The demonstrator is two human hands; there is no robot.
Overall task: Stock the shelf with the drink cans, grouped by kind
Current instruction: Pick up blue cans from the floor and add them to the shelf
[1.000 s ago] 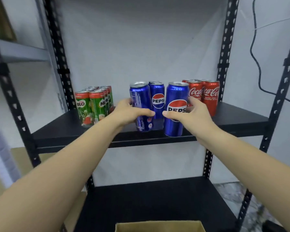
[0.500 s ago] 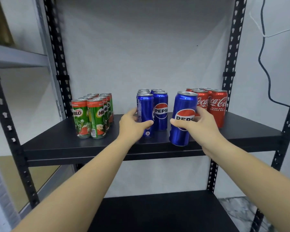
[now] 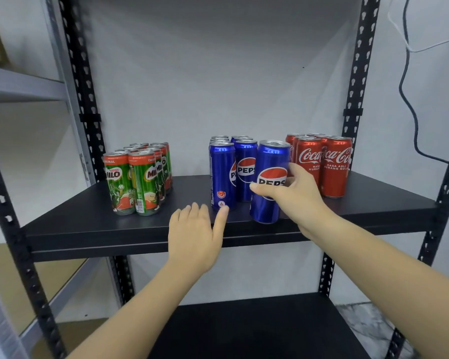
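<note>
The right hand (image 3: 293, 195) wraps a glossy blue Pepsi can (image 3: 268, 182) upright at the black shelf's (image 3: 88, 226) front edge, likely to slide it into the Pepsi group (image 3: 232, 169) just left of it, while the left hand (image 3: 195, 237) hovers spread, holding nothing.

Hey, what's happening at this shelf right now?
A person is stocking drink cans by kind. Their right hand grips a Pepsi can standing at the front edge of the shelf, beside the other Pepsi cans. The left hand is open, holding nothing. Milo cans stand on the left, Coca-Cola cans on the right.
</note>
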